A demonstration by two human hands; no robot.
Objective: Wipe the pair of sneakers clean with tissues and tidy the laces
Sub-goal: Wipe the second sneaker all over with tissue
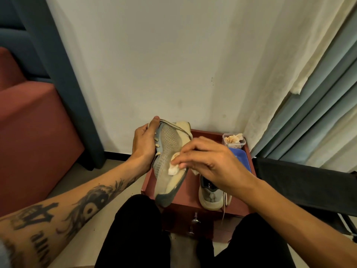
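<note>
This is a room in a home, a living room or bedroom corner by the look of it. A small red cabinet [195, 192] with a drawer knob stands against a plain pale wall [154, 64]. To its left sits a red upholstered seat [32, 120] with a blue-grey sofa [17, 35] behind it, and to its right hang blue-grey curtains [316, 113] with a cream layer.

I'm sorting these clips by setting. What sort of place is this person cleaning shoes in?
Probably a room in a home, likely a living room or bedroom corner. Long curtains hang on the right, a red upholstered seat stands on the left, and a small red cabinet with a drawer knob serves as the work surface against a plain wall.
</note>
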